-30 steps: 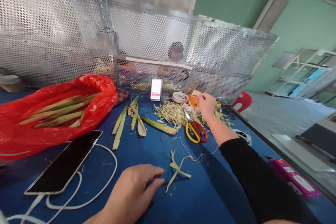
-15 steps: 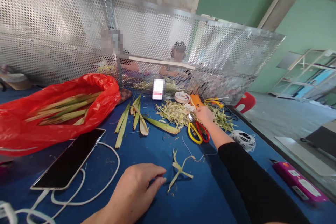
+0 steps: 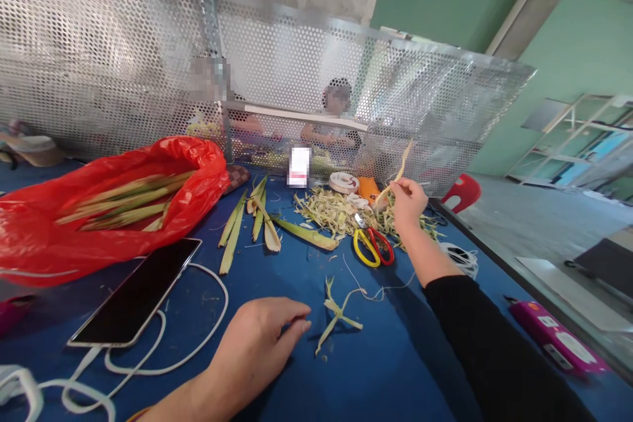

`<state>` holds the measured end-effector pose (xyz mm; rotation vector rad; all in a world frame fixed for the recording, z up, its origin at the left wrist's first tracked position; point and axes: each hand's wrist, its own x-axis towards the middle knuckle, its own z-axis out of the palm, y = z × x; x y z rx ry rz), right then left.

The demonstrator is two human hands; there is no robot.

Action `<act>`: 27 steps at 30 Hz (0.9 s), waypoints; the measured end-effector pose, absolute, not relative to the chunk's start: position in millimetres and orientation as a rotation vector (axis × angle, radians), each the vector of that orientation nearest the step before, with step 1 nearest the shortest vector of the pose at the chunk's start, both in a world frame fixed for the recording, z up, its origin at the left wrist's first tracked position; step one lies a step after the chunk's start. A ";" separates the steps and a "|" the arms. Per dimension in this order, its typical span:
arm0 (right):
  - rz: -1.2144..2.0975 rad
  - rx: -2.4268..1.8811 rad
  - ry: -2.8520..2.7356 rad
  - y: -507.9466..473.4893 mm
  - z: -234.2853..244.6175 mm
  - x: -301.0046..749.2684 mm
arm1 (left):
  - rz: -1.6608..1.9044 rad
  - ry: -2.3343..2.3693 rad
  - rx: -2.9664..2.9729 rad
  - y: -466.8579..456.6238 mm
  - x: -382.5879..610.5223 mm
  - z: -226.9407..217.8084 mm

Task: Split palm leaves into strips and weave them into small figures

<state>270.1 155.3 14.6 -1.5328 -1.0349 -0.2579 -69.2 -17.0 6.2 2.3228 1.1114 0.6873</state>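
Pinched in the fingers of the right hand, a pale leaf strip is held up above the pile of leaf trimmings, beyond the scissors. The left hand lies loose and empty on the blue table, beside a knotted leaf piece.

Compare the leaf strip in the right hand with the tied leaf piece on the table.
The leaf strip is held up in the right hand; the tied leaf piece lies on the blue table beside the left hand. The strip is one thin length; the piece splays several ends. Both are pale yellow-green.
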 end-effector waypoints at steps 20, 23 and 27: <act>-0.235 -1.643 -1.660 144.7 27.9 183.5 | 0.682 1.108 2.341 -22.9 -65.0 2.7; -0.195 -1.428 -2.097 133.1 27.9 137.8 | 0.673 1.081 2.368 -25.0 -64.2 -0.8; -0.334 -1.092 -2.609 124.4 24.3 84.5 | 0.665 1.051 2.396 -25.8 -64.2 -3.9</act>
